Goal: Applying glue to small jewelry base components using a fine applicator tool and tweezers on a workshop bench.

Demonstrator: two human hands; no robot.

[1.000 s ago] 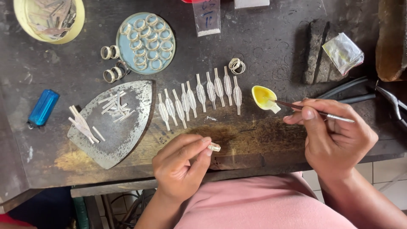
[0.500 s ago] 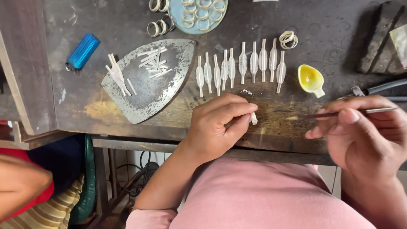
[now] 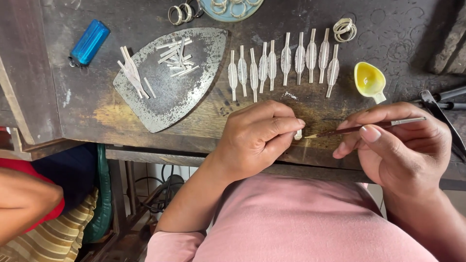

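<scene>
My left hand rests on the front edge of the dark wooden bench and pinches a small white metal piece between thumb and forefinger. My right hand holds a thin brush like a pen, its tip almost touching the small piece. Behind my hands lies a row of several pale leaf-shaped metal pieces. A small yellow spouted dish sits to their right.
A grey iron-shaped metal plate at the left carries short metal strips. A blue lighter, metal rings, a wire coil and a blue dish lie behind. Dark pliers lie right. Another person's arm shows lower left.
The view has shifted so the bench sits higher and further right in frame. My right hand brought the brush from the yellow dish down to the small piece held by my left hand.
</scene>
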